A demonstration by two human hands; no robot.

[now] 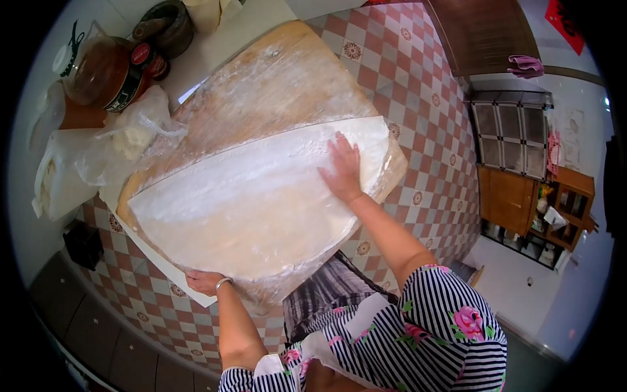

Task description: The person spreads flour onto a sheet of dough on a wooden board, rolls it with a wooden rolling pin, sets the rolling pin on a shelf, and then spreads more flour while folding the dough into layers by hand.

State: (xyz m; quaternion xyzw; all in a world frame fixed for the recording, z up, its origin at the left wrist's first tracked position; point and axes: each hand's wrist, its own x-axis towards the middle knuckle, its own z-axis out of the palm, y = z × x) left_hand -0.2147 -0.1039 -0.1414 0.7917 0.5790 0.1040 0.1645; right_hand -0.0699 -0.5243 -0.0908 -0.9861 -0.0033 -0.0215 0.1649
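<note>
A large, thin dough sheet (261,232) lies across the near half of a wooden board (281,72). Its far edge is nearly straight, its near edge curved, and white flour coats much of it. My right hand (343,168) rests palm down on the right part of the dough, fingers spread, with flour on them. At the near left rim, my left hand (206,282), with a bracelet (224,282) at the wrist, has its fingers curled at the board's edge. Some of those fingertips are hidden.
Left of the board are a clear plastic bag (134,137) with pale contents, a big jar (104,72) of reddish-brown stuff, a small dark jar (150,61) and a stone mortar (171,29). The board overhangs a checkered tile floor (418,98). A shelf cabinet (513,134) stands at right.
</note>
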